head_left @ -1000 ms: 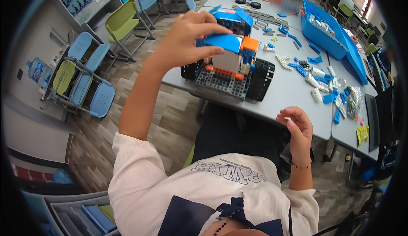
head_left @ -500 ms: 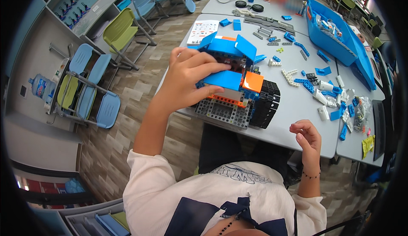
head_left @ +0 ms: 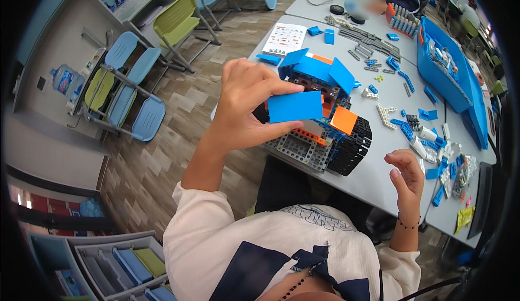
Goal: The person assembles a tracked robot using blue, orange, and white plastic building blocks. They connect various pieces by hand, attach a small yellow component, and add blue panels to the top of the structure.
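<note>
My left hand (head_left: 238, 106) pinches a flat blue panel (head_left: 295, 107) between thumb and fingers, its broad face turned up toward me. The panel covers part of a vehicle built of plastic building pieces (head_left: 299, 148), which stands at the table's near edge. Blue slanted panels (head_left: 319, 69) top this model, an orange panel (head_left: 343, 121) sits at its right, and a black ribbed track (head_left: 355, 146) runs along that side. Whether the pinched panel touches the model cannot be told. My right hand (head_left: 407, 173) hangs by the table edge with fingers loosely curled and apart, holding nothing.
Loose blue, white and grey pieces (head_left: 428, 138) lie across the table's right side. A blue bin of parts (head_left: 441, 70) stands beyond them. An instruction sheet (head_left: 285, 38) lies behind the model. Another person's blurred hand (head_left: 374, 5) is at the far end. Chairs (head_left: 176, 22) stand left.
The blue panel in my left hand has come up and turned, so more of its face shows. My right hand stays beside the table. The whole view has shifted slightly.
</note>
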Demonstrator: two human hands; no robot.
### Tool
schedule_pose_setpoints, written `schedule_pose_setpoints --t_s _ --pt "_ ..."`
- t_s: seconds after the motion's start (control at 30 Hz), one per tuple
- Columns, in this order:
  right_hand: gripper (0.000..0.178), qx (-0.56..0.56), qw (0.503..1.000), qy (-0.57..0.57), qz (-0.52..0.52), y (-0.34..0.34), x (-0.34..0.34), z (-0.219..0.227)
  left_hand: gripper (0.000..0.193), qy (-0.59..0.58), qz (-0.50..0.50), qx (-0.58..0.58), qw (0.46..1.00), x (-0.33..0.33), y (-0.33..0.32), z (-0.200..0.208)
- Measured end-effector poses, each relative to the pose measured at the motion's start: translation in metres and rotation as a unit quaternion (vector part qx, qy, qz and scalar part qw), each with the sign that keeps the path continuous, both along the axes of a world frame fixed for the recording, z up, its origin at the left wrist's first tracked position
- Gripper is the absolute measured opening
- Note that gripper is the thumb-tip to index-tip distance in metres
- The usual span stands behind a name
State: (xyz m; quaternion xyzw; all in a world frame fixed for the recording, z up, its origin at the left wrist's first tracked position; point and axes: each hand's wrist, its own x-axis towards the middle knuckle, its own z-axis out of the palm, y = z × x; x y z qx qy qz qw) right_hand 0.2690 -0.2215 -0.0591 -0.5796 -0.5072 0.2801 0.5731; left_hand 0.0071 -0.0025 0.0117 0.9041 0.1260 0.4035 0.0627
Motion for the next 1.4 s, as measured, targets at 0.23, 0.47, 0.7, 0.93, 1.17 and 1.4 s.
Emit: schedule_pose_setpoints --t_s 0.23,0.47,0.7,0.93,1.17,1.4 --pt "0.028 0.076 0.981 -0.165 0.065 0.019 -0.013 0.028 0.045 -0.031 0.007 0.041 0.999 0.007 -0.012 0.010" --pt "0.048 0.161 0.956 -0.237 0.069 0.038 -0.028 0.062 0.044 -0.021 -0.043 0.009 0.999 0.028 -0.037 0.017" --pt "0.036 0.190 0.956 -0.220 0.037 0.024 -0.030 0.072 0.023 0.002 -0.161 -0.153 0.975 0.057 -0.069 0.010" --pt "0.022 0.140 0.983 -0.116 -0.034 -0.005 -0.006 0.063 0.033 -0.016 -0.294 -0.341 0.893 0.100 -0.087 -0.004" --pt "0.021 0.087 0.993 -0.004 -0.083 -0.031 0.013 0.051 0.047 0.018 -0.313 -0.459 0.831 0.123 -0.106 -0.016" --pt "0.027 0.051 0.993 -0.002 -0.110 -0.040 0.023 0.044 0.037 0.081 -0.339 -0.669 0.657 0.137 -0.110 -0.044"
